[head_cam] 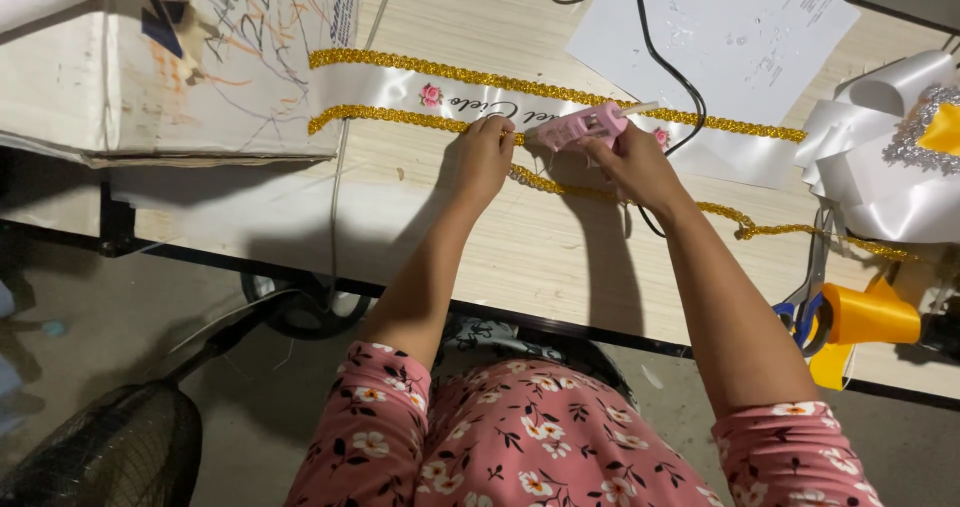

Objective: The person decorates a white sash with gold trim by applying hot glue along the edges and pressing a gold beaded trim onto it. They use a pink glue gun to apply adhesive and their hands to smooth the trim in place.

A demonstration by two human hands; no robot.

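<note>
A pale wooden table (560, 257) fills the middle of the frame. On it lie a white ribbon (400, 92) with gold trim at centre, paper (730, 37) upper right, a cardboard box (170, 67) upper left, and scissors (805, 307) and an orange ribbon roll (870, 315) at right.

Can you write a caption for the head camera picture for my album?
Right hand holds a pink glue gun while left hand presses gold trim onto white ribbon.
</note>
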